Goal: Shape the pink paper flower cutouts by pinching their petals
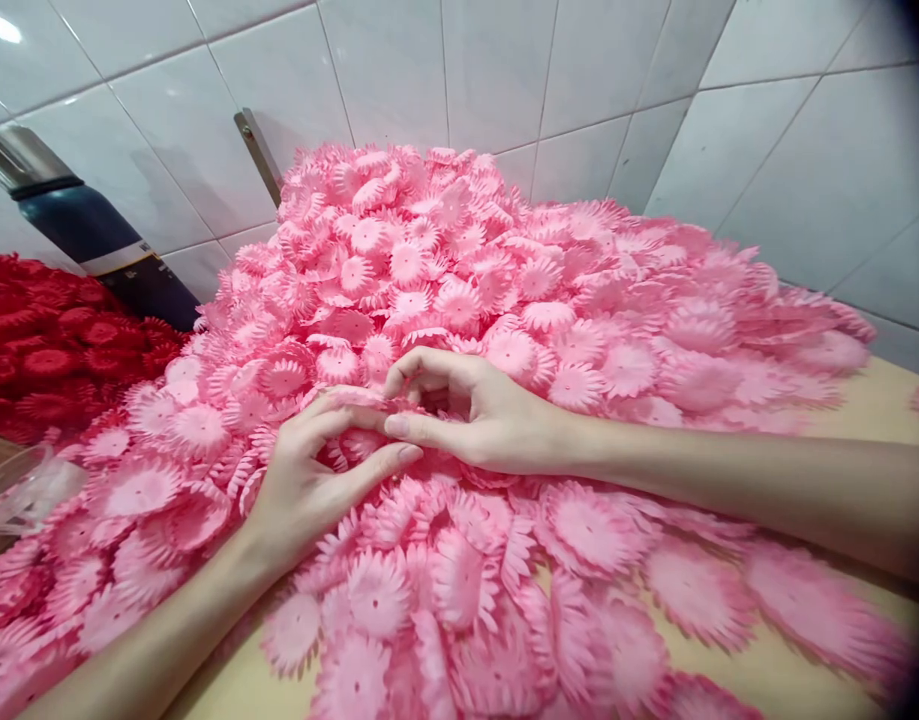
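Note:
My two hands meet over a large heap of pink fabric flower discs (406, 262), each with a fringed rim and many with a small centre hole. Between the fingertips is the thin edge of one pink flower disc (365, 397); most of it is hidden. My left hand (309, 460) has its fingers curled along that edge, the thumb lower and a little apart. From the right, my right hand (481, 415) pinches at the same disc, its index finger arched and its thumb touching the left fingertips. Loose discs (380, 597) lie just below both hands.
Red flower discs (50, 350) are piled at the left. A dark blue bottle (106, 235) leans there, with a clear plastic container (31, 490) below. A metal strip (256, 155) stands against the tiled wall (496, 70). Pale yellow tabletop (879, 400) shows at right.

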{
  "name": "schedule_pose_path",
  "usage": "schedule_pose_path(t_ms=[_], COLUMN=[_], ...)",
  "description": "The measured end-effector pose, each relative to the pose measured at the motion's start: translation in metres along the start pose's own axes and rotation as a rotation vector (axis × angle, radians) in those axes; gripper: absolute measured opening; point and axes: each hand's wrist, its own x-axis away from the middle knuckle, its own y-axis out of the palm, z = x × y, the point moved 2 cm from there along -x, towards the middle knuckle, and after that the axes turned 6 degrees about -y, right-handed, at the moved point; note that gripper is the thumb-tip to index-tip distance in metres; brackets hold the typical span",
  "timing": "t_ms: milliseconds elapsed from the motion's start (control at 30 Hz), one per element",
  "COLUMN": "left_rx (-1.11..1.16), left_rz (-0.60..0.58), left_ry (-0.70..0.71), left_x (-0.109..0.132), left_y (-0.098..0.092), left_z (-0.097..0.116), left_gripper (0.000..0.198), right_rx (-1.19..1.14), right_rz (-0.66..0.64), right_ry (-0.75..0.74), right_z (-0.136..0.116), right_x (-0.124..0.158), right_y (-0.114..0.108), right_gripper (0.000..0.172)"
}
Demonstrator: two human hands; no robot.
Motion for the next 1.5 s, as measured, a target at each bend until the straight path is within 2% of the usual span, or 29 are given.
schedule_pose_path(t_ms=[167, 333, 633, 1000, 1167, 1500], left_rx=[-0.072, -0.084, -0.062, -0.007, 0.032, 0.058], left_rz=[0.118, 0.190, 0.075, 0.058, 0.046, 0.010], left_ry=[-0.040, -0.047, -0.064, 0.035, -0.018, -0.065], left_x=[0.0037, 0.0062, 0.0017, 0.0028, 0.0016, -0.0008], left_y=[-0.0026, -0.0026, -0.0009, 0.0001, 0.0002, 0.0001], left_z=[0.0003, 0.0016, 0.0044, 0.0022, -0.0015, -0.0032], left_gripper=[0.009, 0.008, 0.008, 0.011, 0.011, 0.001], right_rx=[0.016, -0.015, -0.041, -0.077, -0.087, -0.074], right_rz=[0.009, 0.061, 0.077, 0.044, 0.024, -0.041], right_ry=[-0.052, -0.009, 0.026, 0.044, 0.039, 0.000], right_z=[0.0015, 0.0059, 0.0047, 0.0045, 0.0049, 0.0007], right_x=[-0.0019, -0.0031, -0.0028, -0.0022, -0.0020, -0.0017], right_y=[-0.0019, -0.0033, -0.0031, -0.0014, -0.0005, 0.0000], right_gripper=[0.010, 0.014, 0.018, 0.021, 0.026, 0.018])
